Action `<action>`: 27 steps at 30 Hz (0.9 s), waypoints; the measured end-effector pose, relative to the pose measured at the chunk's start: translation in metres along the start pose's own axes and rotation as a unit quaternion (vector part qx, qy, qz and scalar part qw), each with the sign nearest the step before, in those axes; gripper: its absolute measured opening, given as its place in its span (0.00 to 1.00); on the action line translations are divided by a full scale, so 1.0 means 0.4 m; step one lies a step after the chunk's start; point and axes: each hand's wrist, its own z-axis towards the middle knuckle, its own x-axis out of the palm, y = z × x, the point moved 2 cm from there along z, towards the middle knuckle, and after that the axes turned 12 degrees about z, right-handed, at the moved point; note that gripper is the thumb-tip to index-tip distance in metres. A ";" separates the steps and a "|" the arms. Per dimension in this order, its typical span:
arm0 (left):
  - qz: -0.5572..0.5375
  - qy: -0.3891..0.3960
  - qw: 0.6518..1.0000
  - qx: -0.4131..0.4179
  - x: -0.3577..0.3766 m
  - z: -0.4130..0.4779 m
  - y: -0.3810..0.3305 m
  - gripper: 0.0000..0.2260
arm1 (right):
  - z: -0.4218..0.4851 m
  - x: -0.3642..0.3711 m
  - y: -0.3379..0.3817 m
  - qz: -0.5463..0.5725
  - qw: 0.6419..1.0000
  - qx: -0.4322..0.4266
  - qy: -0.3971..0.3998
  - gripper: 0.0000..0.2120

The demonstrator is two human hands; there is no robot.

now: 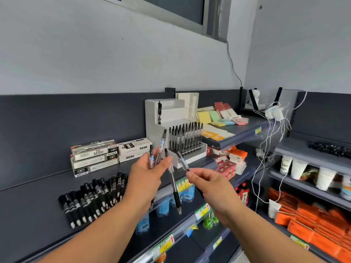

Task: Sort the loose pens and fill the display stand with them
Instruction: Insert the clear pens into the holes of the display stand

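Dark shelf (38, 196) holds stand and pile. White display stand (152, 114) at back: front tier packed upright, upper tiers near bare, likely next to fill. Heap of loose pens (91, 198) left of stand. Left hand (146, 175) curled round about 3 clear pens (162, 147), fanned, probably for sorting. Right hand (207, 183) pinches 1 pen (182, 161), apart from fan, likely chosen for slot.

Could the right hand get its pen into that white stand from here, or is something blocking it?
Probably yes. The right hand pinches one pen just in front of the display stand, and nothing lies between them. The left hand, gripping several pens, is off to one side.
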 end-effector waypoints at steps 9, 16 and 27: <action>0.077 -0.003 0.995 0.071 0.093 0.256 0.011 0.13 | 0.279 -0.068 0.027 0.016 1.000 -0.002 -0.019 0.12; 0.107 -0.024 0.992 0.068 0.126 0.351 0.029 0.12 | 0.465 -0.099 0.047 -0.074 0.992 -0.087 -0.051 0.06; 0.160 -0.187 0.969 0.036 0.199 0.424 0.049 0.13 | 0.694 -0.116 0.014 -0.274 0.929 -0.226 0.106 0.05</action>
